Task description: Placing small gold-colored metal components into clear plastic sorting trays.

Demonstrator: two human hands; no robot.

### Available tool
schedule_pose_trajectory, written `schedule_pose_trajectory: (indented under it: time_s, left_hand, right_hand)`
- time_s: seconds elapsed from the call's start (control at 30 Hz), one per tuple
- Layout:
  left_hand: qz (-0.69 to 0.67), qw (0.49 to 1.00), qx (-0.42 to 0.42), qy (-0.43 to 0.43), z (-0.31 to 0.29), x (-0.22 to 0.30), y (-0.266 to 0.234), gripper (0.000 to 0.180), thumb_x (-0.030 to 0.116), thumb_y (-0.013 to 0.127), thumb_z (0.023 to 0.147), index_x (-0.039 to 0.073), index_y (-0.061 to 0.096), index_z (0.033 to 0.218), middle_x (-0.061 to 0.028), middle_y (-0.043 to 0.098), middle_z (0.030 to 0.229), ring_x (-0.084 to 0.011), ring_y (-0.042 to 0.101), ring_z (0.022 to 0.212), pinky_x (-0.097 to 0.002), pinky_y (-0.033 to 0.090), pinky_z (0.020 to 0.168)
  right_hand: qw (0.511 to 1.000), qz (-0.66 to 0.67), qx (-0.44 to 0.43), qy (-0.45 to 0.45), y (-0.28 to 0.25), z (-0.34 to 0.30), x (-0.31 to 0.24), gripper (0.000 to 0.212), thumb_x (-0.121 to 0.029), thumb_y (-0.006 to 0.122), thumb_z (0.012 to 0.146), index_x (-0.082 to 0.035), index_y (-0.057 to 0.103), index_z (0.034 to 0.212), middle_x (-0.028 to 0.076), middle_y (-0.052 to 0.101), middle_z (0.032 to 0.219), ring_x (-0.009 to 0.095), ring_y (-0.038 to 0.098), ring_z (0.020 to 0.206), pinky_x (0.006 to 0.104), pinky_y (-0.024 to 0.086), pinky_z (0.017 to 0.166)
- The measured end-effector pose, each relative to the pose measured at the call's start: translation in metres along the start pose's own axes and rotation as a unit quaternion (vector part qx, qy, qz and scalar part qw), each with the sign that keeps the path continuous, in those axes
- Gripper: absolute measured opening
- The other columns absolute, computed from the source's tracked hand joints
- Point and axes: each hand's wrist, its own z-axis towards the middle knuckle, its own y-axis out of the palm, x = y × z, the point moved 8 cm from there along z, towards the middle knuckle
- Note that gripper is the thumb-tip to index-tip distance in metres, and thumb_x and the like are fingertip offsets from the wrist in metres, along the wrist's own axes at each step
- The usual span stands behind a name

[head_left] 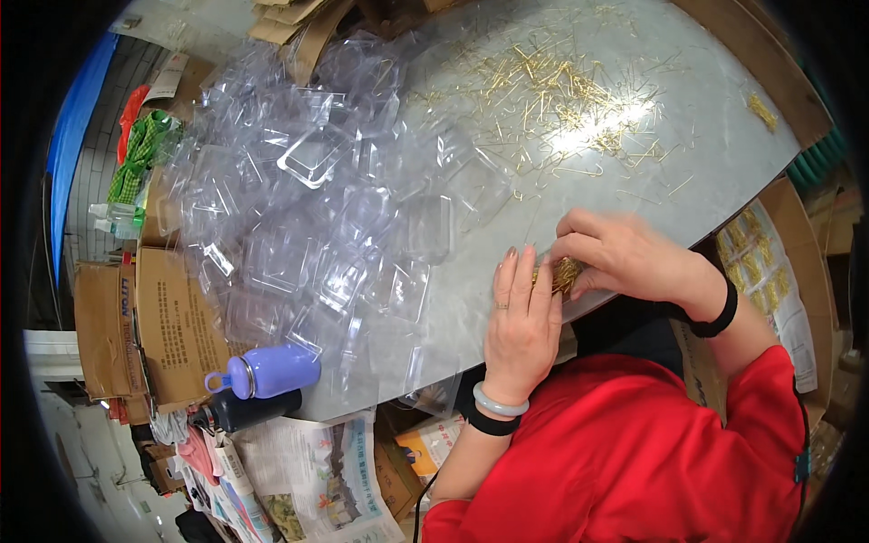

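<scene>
The right hand [625,255] curls its fingers around a small bunch of gold pins [565,271], pinching it. The left hand [522,319] lies flat with fingers together, touching the bunch from the left. The hands hide most of the bunch. More loose gold pins [561,100] lie above the bunch on the table [697,172]. Clear plastic boxes [308,208] pile up far left of it.

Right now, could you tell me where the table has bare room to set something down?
The table is barest at its right side, between the scattered gold pins and the right hand. A narrower strip lies between the clear plastic trays and the left hand. The left half is crowded with trays; the lavender bottle takes the near-left edge.
</scene>
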Motion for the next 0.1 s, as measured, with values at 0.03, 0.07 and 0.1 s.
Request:
schedule_pose_trajectory:
  time_s: [0.03, 0.07, 0.1]
  left_hand:
    - [0.001, 1.0, -0.003, -0.002, -0.0002, -0.0005, 0.0002, 0.04, 0.011, 0.056, 0.097, -0.005, 0.053, 0.134, -0.0211, 0.044, 0.147, -0.0438, 0.039, 0.137, -0.0479, 0.037, 0.11]
    - [0.002, 1.0, -0.006, -0.005, -0.0004, -0.0009, 0.0006, 0.04, 0.011, 0.056, 0.097, -0.005, 0.053, 0.134, -0.0211, 0.044, 0.147, -0.0441, 0.039, 0.137, -0.0483, 0.037, 0.11]
    - [0.001, 1.0, -0.01, -0.006, -0.0009, -0.0009, 0.0018, 0.04, 0.011, 0.056, 0.097, -0.005, 0.053, 0.134, -0.021, 0.044, 0.147, -0.0443, 0.039, 0.137, -0.0487, 0.037, 0.11]
  right_hand:
    - [0.999, -0.044, -0.004, -0.025, -0.0015, 0.0014, -0.0031, 0.039, -0.016, 0.077, 0.077, -0.008, 0.061, 0.112, 0.011, 0.058, 0.101, 0.033, 0.064, 0.09, 0.0427, 0.052, 0.076]
    - [0.997, -0.064, -0.046, -0.021, 0.0032, 0.0028, -0.0019, 0.037, -0.017, 0.076, 0.079, -0.009, 0.061, 0.111, 0.011, 0.058, 0.104, 0.033, 0.064, 0.092, 0.0421, 0.052, 0.077]
    - [0.992, -0.086, -0.088, -0.015, 0.0079, 0.0033, -0.0009, 0.035, -0.019, 0.075, 0.08, -0.009, 0.061, 0.111, 0.011, 0.058, 0.106, 0.033, 0.064, 0.093, 0.0415, 0.053, 0.078]
